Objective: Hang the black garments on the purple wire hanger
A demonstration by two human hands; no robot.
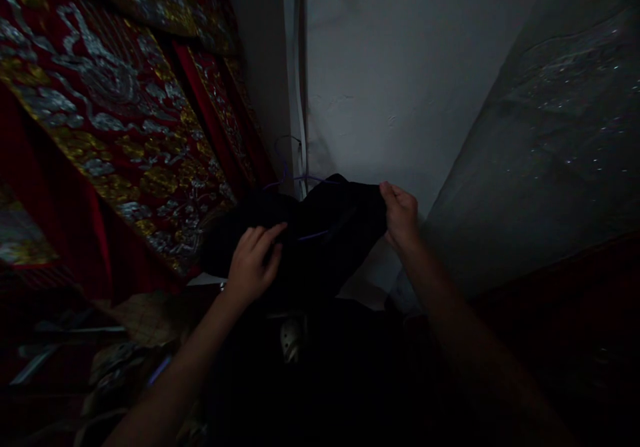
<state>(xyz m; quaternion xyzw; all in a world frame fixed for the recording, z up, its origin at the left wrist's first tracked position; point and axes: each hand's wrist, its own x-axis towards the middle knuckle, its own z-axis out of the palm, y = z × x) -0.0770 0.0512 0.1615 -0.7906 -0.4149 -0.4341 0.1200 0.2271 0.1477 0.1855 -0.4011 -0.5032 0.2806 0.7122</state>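
Note:
A black garment [345, 217] spreads out in front of me on a purple clothes hanger [313, 178], whose hook shows above the neckline. My right hand [401, 215] pinches the garment's right edge between thumb and fingers. On the left part of the cloth lies my left hand [254, 260], index finger stretched out and thumb apart. It touches the fabric without a visible grip. The purple lower bar of the hanger shows through the neck opening. Dim light hides the folds and the lower end of the garment.
A red cloth [115, 113] with gold and silver embroidery hangs at the left. Behind stands a pale wall [400, 67] with a vertical pipe or cable [295, 47]. Sheer, glittering fabric or plastic [550, 120] hangs at the right. Unclear clutter lies low at the left.

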